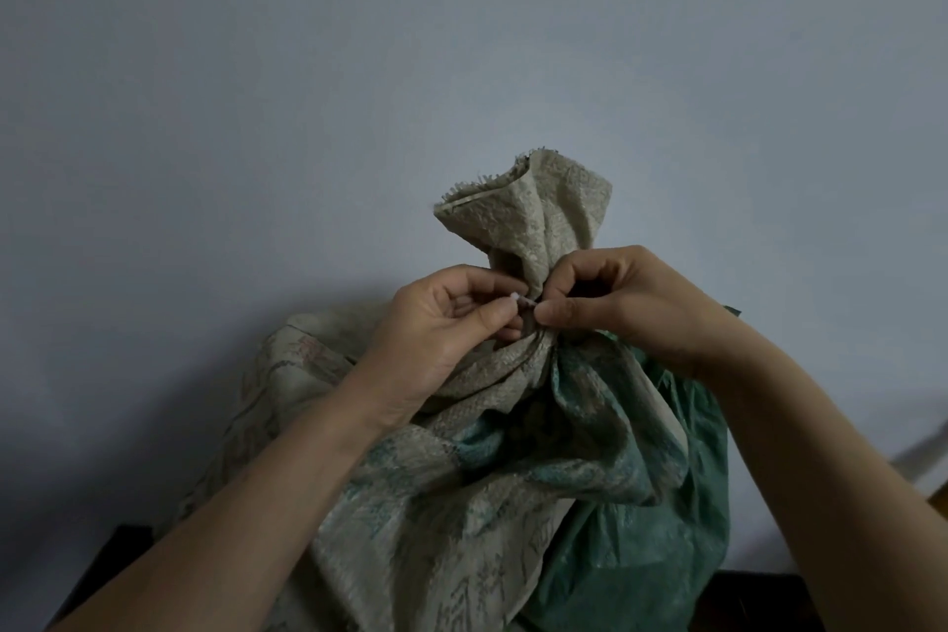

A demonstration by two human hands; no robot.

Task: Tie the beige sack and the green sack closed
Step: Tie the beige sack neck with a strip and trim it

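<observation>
A beige woven sack [451, 503] stands in front of me, its mouth gathered into a neck with the frayed top [528, 210] flaring above. A thin pale tie [524, 299] runs across the neck. My left hand [446, 323] pinches the tie's left end between thumb and fingers. My right hand [620, 303] pinches its right end, close against the neck. A green sack [682, 503] sits behind and to the right of the beige one, partly covered by it and by my right forearm; I cannot tell whether its top is tied.
A plain pale blue-grey wall [359, 67] fills the background. Dark floor or furniture edges show at the bottom left [102, 570] and bottom right [759, 595]. A blurred pale object [923, 457] lies at the right edge.
</observation>
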